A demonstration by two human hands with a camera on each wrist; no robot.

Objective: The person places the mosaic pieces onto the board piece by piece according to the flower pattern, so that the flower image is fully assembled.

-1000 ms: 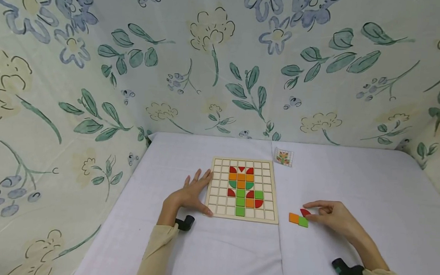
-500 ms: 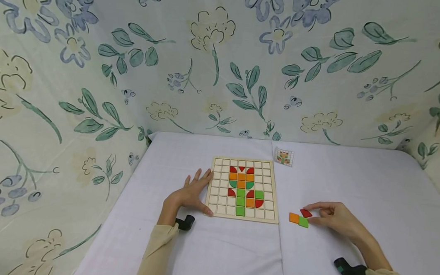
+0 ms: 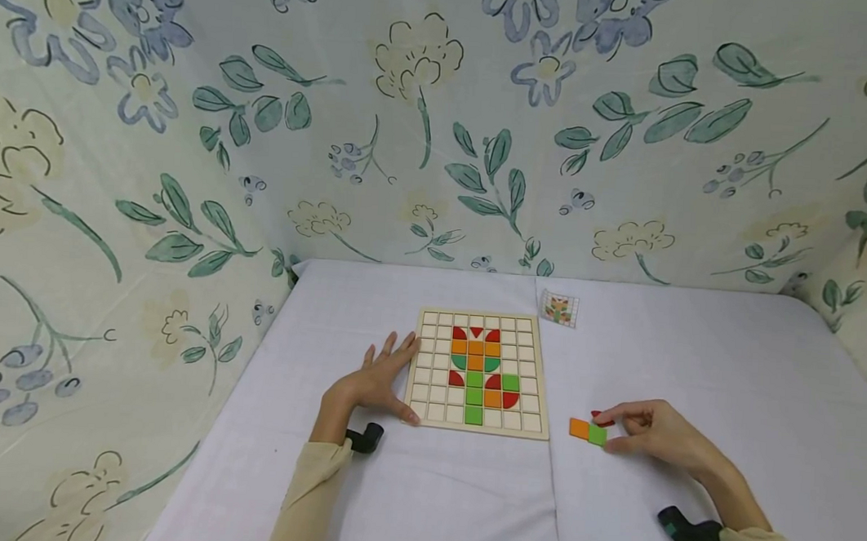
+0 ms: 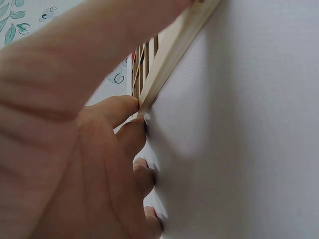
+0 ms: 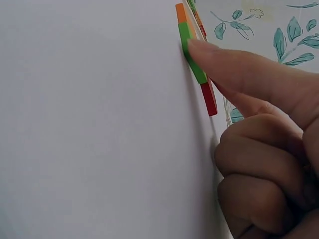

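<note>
A wooden grid board (image 3: pixel 426 411) lies mid-table, with red, orange and green tiles forming a flower pattern in its cells. My left hand (image 3: pixel 372 386) rests at its left side, fingers spread, thumb by the near corner; in the left wrist view the index fingertip (image 4: pixel 130 103) meets the frame. To the board's right, my right hand (image 3: pixel 656 433) pinches a square green tile (image 3: pixel 597 435) between thumb and index finger. An orange square tile (image 3: pixel 579 428) sits against its left side. Behind it is a red tile (image 5: pixel 209 99), partly covered by the index finger in the head view.
A small picture card (image 3: pixel 560 309) showing a flower pattern lies beyond the board's far right corner. White cloth (image 3: pixel 730 360) covers the table. Floral fabric (image 3: pixel 412 122) hangs behind and to the sides. Each wrist wears a black camera mount (image 3: pixel 688 531).
My right hand's index finger has moved from the red tile onto the far edge of the green tile, and the thumb has shifted to its near edge. The left hand has stayed put.
</note>
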